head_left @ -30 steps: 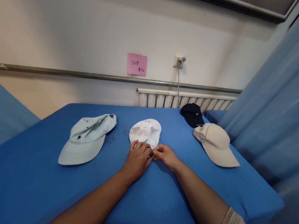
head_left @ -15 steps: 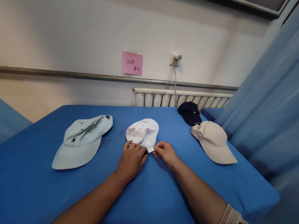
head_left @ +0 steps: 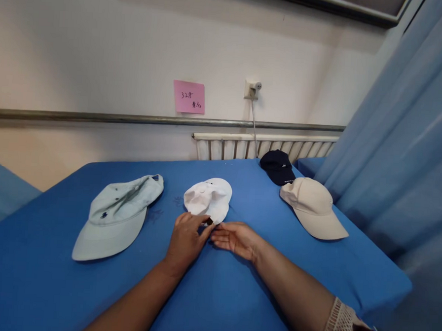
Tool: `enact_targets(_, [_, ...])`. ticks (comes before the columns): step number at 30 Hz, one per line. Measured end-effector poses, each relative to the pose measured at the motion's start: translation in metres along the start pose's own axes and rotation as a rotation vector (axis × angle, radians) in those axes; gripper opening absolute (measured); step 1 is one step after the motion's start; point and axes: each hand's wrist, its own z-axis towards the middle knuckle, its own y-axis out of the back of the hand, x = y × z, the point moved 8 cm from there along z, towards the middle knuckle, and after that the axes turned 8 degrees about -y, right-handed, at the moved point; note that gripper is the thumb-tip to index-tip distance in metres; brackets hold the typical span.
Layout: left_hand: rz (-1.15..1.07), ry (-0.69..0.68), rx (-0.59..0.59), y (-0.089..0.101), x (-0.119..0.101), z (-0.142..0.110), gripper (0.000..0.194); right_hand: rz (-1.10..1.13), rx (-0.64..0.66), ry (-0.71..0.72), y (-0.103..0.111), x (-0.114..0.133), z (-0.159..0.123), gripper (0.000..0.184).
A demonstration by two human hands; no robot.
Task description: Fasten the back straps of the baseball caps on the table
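Note:
A white baseball cap point(head_left: 207, 198) lies in the middle of the blue-covered table, its brim pointing away and its back edge toward me. My left hand point(head_left: 188, 238) is closed on that back edge, thumb and fingers at the strap around a small dark opening. Just to the right, my right hand point(head_left: 237, 239) has its fingers stretched out and the palm partly turned up. Its fingertips are by the strap end, close to my left thumb; whether they touch the strap is hard to see.
A pale green cap point(head_left: 117, 212) lies at the left. On the right are a beige cap point(head_left: 315, 207) and, behind it, a navy cap point(head_left: 277, 167). A radiator point(head_left: 229, 148) and a pink note point(head_left: 189, 97) are at the wall. Blue curtains point(head_left: 403, 145) hang at the right.
My right hand has let go of the white strap end and its fingers have straightened. My left hand stays at the cap's back edge, its thumb now nearer the strap. The view has shifted slightly.

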Motion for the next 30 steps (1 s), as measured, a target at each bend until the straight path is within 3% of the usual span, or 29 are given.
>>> enact_targets(4, [-0.041, -0.018, 0.053, -0.006, -0.002, -0.001, 0.023, 0.115, 0.021, 0.17, -0.008, 0.011, -0.001, 0.031])
enact_targets(9, [-0.093, -0.042, 0.121, -0.013, -0.004, -0.001, 0.023, 0.036, 0.014, 0.309, -0.009, 0.023, -0.004, 0.042])
enact_targets(14, [-0.101, 0.038, 0.1, -0.012, 0.004, -0.002, 0.023, -0.032, 0.047, 0.31, -0.012, 0.022, -0.004, 0.041])
enact_targets(18, [-0.143, 0.082, 0.115, -0.017, 0.011, -0.005, 0.023, -0.065, -0.003, 0.336, -0.007, 0.021, 0.0, 0.044])
enact_targets(30, [-0.177, 0.078, 0.115, -0.02, 0.011, -0.007, 0.019, -0.107, -0.088, 0.335, 0.0, 0.02, 0.0, 0.044])
